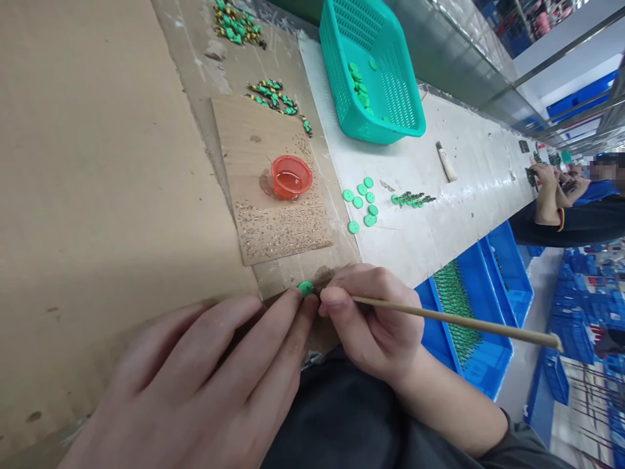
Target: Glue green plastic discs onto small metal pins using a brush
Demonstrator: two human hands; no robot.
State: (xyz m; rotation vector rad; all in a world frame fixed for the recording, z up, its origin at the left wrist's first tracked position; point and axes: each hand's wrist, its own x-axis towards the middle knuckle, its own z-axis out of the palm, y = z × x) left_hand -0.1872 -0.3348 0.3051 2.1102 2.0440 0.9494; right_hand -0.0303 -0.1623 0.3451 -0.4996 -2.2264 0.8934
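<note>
Pinching green disc in left hand, wooden stick toward three o'clock in right hand; disc likely light, stiff, slightly slick, best held by rim.

Counter: long, pale, scuffed, glossy with reflected light, running off to right of right grip. Partition: greyish green, shiny, along counter's far edge, across from grip. Metal rail: slanting, past partition; white and blue panels behind. Floor: pale grey, to right of grip. Crates: blue, many, beyond floor strip. Lighting: bright; far end of room blurred.
</note>
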